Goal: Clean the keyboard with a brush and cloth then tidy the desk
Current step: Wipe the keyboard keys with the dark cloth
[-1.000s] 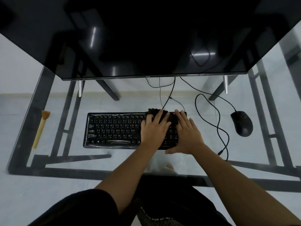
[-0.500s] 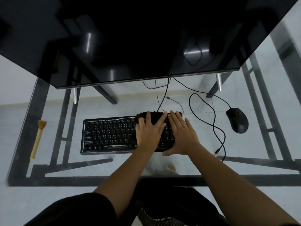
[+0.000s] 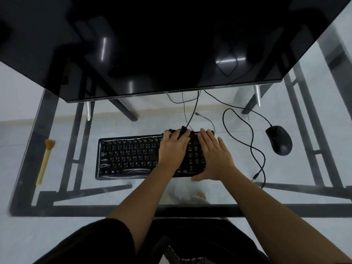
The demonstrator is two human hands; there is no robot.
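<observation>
A black keyboard [image 3: 129, 157] under a shiny plastic film lies in the middle of the glass desk. A dark cloth [image 3: 182, 129] is bunched on its back right part. My left hand [image 3: 172, 149] presses down on the cloth with its fingers spread, and the cloth pokes out between and beyond the fingertips. My right hand [image 3: 215, 157] lies flat on the keyboard's right end, thumb along the front edge. A brush [image 3: 45, 161] with a pale yellow handle and orange bristles lies alone at the desk's left edge.
A large dark monitor [image 3: 152, 44] overhangs the back of the desk. A black mouse [image 3: 279, 140] sits to the right, its cable [image 3: 253, 141] looping between it and the keyboard. The desk's black frame [image 3: 57, 195] shows through the glass.
My left hand and the cloth have shifted slightly left along the keyboard's back rows. My right hand stays on the right end. The view has shifted a little.
</observation>
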